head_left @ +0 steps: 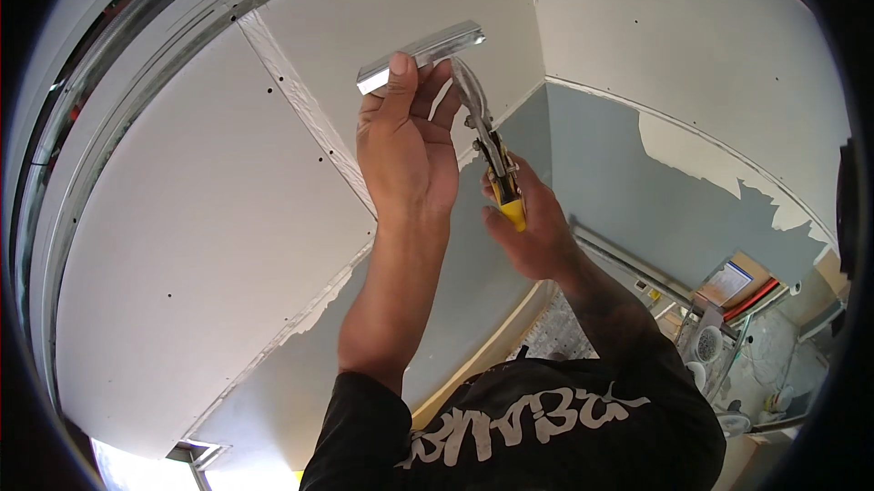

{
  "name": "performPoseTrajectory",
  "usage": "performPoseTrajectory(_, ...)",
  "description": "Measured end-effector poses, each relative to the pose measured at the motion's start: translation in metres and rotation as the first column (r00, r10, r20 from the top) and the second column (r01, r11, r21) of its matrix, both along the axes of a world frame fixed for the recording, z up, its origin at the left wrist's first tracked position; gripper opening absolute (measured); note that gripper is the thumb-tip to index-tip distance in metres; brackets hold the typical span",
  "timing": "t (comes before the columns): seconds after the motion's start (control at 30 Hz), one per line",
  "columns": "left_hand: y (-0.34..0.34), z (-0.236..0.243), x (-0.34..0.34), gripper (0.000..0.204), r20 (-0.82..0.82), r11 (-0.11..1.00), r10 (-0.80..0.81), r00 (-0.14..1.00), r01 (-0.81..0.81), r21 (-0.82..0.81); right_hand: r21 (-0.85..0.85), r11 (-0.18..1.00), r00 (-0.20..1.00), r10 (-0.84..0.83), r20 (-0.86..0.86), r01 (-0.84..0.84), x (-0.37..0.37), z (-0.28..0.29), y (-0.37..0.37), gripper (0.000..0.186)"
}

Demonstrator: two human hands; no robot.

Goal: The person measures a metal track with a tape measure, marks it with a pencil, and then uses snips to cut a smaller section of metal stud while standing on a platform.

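My left hand (410,141) is raised in front of the upper wall, its thumb and fingers closed around a short piece of shiny metal channel (446,40). The channel lies roughly level, its right end tilted a little higher. Lower and to the right, my right hand (537,227) grips a pair of tin snips (496,159) with yellow and black handles. Their blades point up and reach the underside of the channel, beside my left fingertips. Whether the jaws have metal between them cannot be made out.
Pale plasterboard panels (209,200) with screw dots and a taped joint (291,91) surround me. Below them is a grey painted wall (601,163). A metal track (182,31) curves along the upper left. At lower right are buckets (708,344), a cardboard box (733,280) and clutter on the floor.
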State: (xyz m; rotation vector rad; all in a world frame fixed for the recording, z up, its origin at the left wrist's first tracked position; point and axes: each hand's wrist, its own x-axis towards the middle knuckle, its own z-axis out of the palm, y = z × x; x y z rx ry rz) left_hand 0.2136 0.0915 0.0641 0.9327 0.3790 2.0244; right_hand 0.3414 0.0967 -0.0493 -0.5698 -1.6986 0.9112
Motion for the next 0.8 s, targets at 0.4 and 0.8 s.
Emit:
performPoseTrajectory(0.4, 0.028, -0.023, 0.019, 0.018, 0.057, 0.996, 0.055, 0.997, -0.059, 0.059, 0.111, 0.991, 0.995, -0.086, 0.043, 0.080, 0.007, -0.016, 0.028, 0.049)
performPoseTrajectory(0.8, 0.035, -0.036, 0.026, 0.015, 0.060, 0.999, 0.045, 0.997, -0.046, 0.027, 0.138, 0.978, 0.986, -0.162, 0.038, 0.156, 0.009, -0.027, 0.041, 0.041)
